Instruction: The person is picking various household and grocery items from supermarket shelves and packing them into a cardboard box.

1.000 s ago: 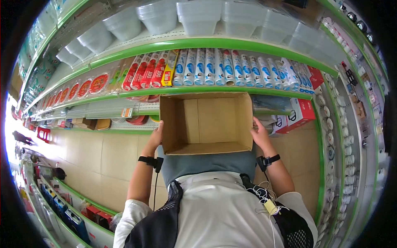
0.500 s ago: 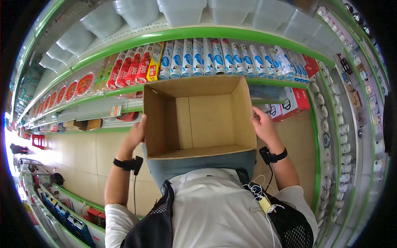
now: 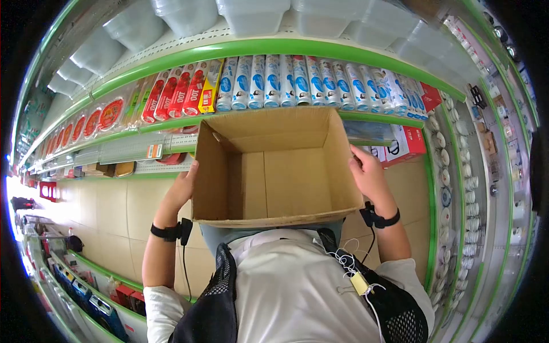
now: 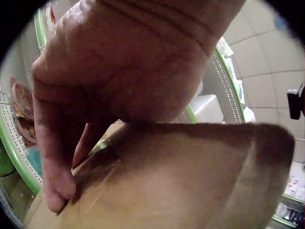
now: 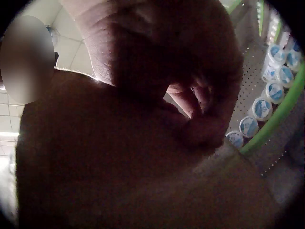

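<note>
An open, empty cardboard box (image 3: 294, 177) is held at waist height in front of the white shirt, its inside facing up. The left hand (image 3: 182, 186) grips its left side and the right hand (image 3: 369, 174) its right side. In the left wrist view, the fingers of the left hand (image 4: 119, 67) bend at the edge of the brown cardboard (image 4: 181, 176). In the right wrist view, the right hand (image 5: 162, 62) curls its fingers at the dark cardboard side (image 5: 95, 152). Some fingers are hidden by the box.
Behind the box runs a green-edged shelf (image 3: 320, 47) with blue-and-white rolls (image 3: 271, 86), red boxes (image 3: 182, 90) and clear tubs above. A red carton (image 3: 409, 142) sits lower right. Shelves of round white items stand at the right; more shelving stands lower left.
The box has moved left in the head view and looks larger, its far side tilted so more of its inner wall shows. Both hands moved with it.
</note>
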{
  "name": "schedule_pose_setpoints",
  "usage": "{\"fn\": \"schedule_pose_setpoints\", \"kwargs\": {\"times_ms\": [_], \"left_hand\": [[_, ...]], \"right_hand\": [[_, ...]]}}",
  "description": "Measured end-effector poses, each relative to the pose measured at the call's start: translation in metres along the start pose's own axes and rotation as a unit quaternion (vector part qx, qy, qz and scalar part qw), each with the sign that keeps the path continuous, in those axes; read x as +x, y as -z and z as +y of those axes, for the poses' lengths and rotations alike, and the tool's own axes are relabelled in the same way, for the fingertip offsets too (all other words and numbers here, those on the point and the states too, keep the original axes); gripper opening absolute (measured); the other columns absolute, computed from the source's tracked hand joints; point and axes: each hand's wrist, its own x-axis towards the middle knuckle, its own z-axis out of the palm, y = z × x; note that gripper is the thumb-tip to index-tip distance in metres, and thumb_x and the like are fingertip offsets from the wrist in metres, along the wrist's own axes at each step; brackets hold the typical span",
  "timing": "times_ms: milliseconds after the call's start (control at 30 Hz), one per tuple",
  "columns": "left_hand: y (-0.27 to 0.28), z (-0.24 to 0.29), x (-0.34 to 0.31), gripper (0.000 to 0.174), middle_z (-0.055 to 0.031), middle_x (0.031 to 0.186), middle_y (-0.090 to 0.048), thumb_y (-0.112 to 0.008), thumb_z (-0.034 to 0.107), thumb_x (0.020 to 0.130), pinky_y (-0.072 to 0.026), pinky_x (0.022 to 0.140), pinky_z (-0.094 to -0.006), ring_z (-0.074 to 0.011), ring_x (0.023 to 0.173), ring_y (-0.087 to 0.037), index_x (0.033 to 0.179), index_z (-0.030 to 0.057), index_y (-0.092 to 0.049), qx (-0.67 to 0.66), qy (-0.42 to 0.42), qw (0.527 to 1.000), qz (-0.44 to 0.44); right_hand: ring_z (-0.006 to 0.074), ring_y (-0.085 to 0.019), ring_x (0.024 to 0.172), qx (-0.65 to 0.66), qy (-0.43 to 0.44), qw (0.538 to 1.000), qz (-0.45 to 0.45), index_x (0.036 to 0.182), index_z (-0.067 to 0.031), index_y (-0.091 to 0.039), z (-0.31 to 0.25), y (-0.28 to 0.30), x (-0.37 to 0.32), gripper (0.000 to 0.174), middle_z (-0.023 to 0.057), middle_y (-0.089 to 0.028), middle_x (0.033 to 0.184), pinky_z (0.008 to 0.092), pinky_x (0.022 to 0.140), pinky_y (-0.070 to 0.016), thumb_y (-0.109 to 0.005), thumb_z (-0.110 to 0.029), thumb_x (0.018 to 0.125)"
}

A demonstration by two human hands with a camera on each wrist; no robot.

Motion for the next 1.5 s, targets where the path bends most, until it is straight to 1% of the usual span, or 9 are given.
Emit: {"fn": "schedule_pose_setpoints", "kwargs": {"times_ms": [33,167,233,367,667,900,1267,1333,1500], "left_hand": [[0.005,0.005,-0.011,0.079,-0.0120,0.072,-0.061,-0.035,0.063,0.102,-0.0438,0.060,-0.0343,-0.0216,0.064,-0.056,0.093,-0.0087,-0.067,-0.024,-0.011,1.000,-0.003],[0.006,0.003,-0.030,0.078,-0.0100,0.071,-0.058,-0.035,0.060,0.103,-0.0422,0.059,-0.0343,-0.0199,0.063,-0.053,0.094,-0.0104,-0.067,-0.075,-0.028,0.996,0.047],[-0.001,-0.023,-0.005,0.083,-0.0183,0.081,-0.064,-0.032,0.063,0.102,-0.0480,0.072,-0.0382,-0.0284,0.075,-0.062,0.102,-0.0131,-0.066,0.028,-0.118,0.989,0.083],[-0.015,-0.033,0.027,0.096,-0.0365,0.106,-0.065,-0.027,0.073,0.097,-0.0434,0.100,-0.0441,-0.0449,0.112,-0.061,0.108,-0.0143,-0.065,0.002,-0.013,0.996,0.089],[-0.027,-0.044,0.019,0.092,-0.0369,0.111,-0.063,-0.027,0.070,0.099,-0.0418,0.101,-0.0458,-0.0475,0.115,-0.057,0.112,-0.0132,-0.064,-0.002,-0.066,0.994,0.088],[-0.047,-0.077,0.070,0.100,-0.0345,0.113,-0.064,-0.028,0.076,0.095,-0.0441,0.099,-0.0450,-0.0443,0.112,-0.060,0.119,-0.0148,-0.060,-0.047,-0.031,0.997,0.056],[-0.038,-0.068,0.062,0.094,-0.0201,0.093,-0.066,-0.032,0.071,0.098,-0.0482,0.086,-0.0375,-0.0294,0.089,-0.062,0.116,-0.0167,-0.061,-0.093,-0.071,0.992,0.055],[-0.023,-0.064,0.057,0.083,-0.0122,0.090,-0.064,-0.037,0.066,0.100,-0.0486,0.080,-0.0335,-0.0216,0.083,-0.059,0.123,-0.0094,-0.061,-0.098,0.022,0.995,0.002],[0.003,-0.031,0.045,0.050,-0.0081,0.110,-0.066,-0.045,0.048,0.103,-0.0488,0.076,-0.0294,-0.0138,0.086,-0.060,0.127,0.0069,-0.061,-0.196,-0.139,0.970,0.041]], "right_hand": [[0.0145,-0.053,0.061,0.018,0.004,1.000,0.012,0.130,0.0031,-0.059,-0.009,0.005,-0.005,0.040,0.0148,-0.067,0.085,0.0303,0.059,-0.0455,-0.058,-0.007,0.092],[0.0131,-0.054,0.063,0.047,0.000,0.999,0.016,0.131,0.0049,-0.058,0.000,-0.008,-0.010,0.040,0.0137,-0.067,0.089,0.0285,0.061,-0.0469,-0.059,-0.003,0.092],[0.0133,-0.054,0.063,0.058,0.004,0.998,0.018,0.131,0.0046,-0.058,0.014,-0.026,-0.008,0.040,0.0134,-0.067,0.090,0.0282,0.061,-0.0471,-0.058,-0.003,0.092],[0.0141,-0.054,0.062,0.049,0.000,0.998,0.043,0.132,0.0025,-0.059,0.025,-0.041,0.000,0.040,0.0150,-0.068,0.089,0.0297,0.060,-0.0471,-0.058,-0.005,0.093],[0.0282,-0.069,0.082,0.002,0.015,0.997,0.076,0.133,-0.0005,-0.059,0.028,-0.051,-0.023,0.040,0.0225,-0.069,0.110,0.0346,0.072,-0.0540,-0.057,-0.009,0.095],[0.0427,-0.064,0.104,-0.018,-0.032,0.998,0.057,0.132,0.0011,-0.057,0.036,-0.059,-0.021,0.039,0.0256,-0.064,0.121,0.0430,0.086,-0.0534,-0.056,-0.010,0.094],[0.0409,-0.062,0.112,-0.042,-0.031,0.997,0.048,0.136,-0.0012,-0.054,0.048,-0.059,-0.009,0.044,0.0246,-0.064,0.124,0.0454,0.091,-0.0516,-0.057,-0.020,0.096],[0.0402,-0.062,0.114,-0.078,-0.065,0.994,0.028,0.140,-0.0029,-0.050,0.031,-0.044,-0.009,0.050,0.0247,-0.062,0.127,0.0459,0.091,-0.0514,-0.060,-0.024,0.096],[0.0299,-0.067,0.087,-0.051,-0.033,0.998,0.025,0.141,-0.0041,-0.047,0.002,-0.013,0.023,0.055,0.0198,-0.064,0.119,0.0401,0.079,-0.0535,-0.066,-0.024,0.093]]}}
